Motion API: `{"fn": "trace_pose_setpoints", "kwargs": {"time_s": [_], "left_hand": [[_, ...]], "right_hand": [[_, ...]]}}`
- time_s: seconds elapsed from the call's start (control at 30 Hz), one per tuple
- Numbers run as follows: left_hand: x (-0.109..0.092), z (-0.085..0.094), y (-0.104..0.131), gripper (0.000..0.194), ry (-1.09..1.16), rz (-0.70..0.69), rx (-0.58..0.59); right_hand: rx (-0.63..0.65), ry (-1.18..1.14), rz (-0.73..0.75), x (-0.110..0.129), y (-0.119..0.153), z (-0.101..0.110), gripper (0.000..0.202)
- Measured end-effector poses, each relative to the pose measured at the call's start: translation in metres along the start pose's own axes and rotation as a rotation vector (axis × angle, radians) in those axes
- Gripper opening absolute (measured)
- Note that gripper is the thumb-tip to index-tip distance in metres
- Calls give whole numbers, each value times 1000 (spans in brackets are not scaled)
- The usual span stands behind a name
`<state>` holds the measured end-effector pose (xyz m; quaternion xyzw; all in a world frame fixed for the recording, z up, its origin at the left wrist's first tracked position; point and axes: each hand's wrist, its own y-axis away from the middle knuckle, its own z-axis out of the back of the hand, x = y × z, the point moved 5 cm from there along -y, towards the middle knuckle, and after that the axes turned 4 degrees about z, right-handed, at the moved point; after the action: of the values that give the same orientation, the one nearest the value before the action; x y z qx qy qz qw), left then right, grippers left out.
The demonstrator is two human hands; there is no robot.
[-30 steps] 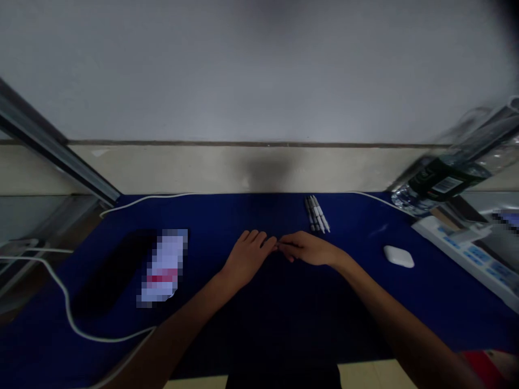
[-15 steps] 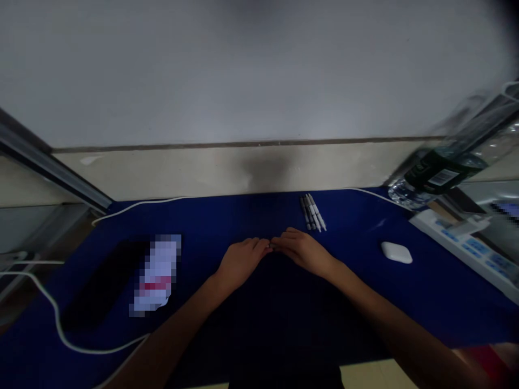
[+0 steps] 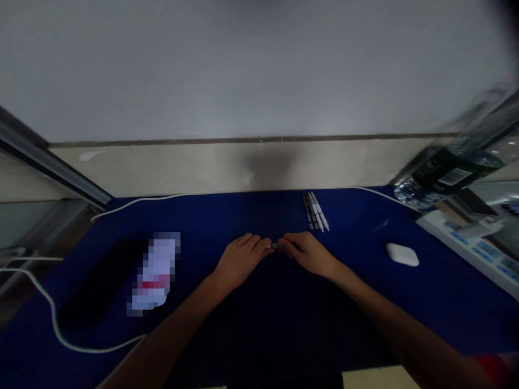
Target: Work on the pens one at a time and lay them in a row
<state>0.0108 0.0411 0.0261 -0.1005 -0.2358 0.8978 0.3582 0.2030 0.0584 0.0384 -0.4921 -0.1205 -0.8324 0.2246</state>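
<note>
My left hand and my right hand meet over the middle of the blue desk mat. Between their fingertips is a slim pen, held level from both ends. Only a short light-grey and dark stretch of it shows; the fingers cover the rest. Both hands are closed, thumbs and fingers pinched together. Just beyond my right hand lies a row of several pens, some dark and some white, side by side and pointing toward the wall.
A blurred-out phone screen lies on the left, with a white cable curving below it. At right are a white earbud case, a power strip and a tilted plastic bottle. The wall borders the far edge.
My right hand's fingers have curled in and shifted slightly right, so more of the pen shows between the hands. The view has shifted a little; the row of pens is unchanged.
</note>
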Motion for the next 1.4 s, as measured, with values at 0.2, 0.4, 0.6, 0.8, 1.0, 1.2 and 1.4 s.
{"fn": "trace_pose_setpoints", "kwargs": {"time_s": [0.2,0.4,0.6,0.8,1.0,1.2,1.4], "left_hand": [[0,1,-1,27,31,7,-22],[0,2,-1,35,32,16,-38],[-2,3,-1,40,34,12,-45],[-1,3,-1,39,21,20,-64],[1,3,-1,34,55,53,-59],[7,6,-2,40,127,226,-29],[14,5,-2,33,208,338,15]], "right_hand": [[-17,-66,-44,-5,-2,-2,26],[-36,-29,-4,-2,-1,-3,11],[-17,-68,-26,-1,-1,-3,14],[-43,-73,-20,-6,-1,-2,23],[-43,-121,-14,-6,-2,0,14],[-108,-228,-47,-9,-3,13,17],[-211,-219,-95,-12,-3,39,34]]}}
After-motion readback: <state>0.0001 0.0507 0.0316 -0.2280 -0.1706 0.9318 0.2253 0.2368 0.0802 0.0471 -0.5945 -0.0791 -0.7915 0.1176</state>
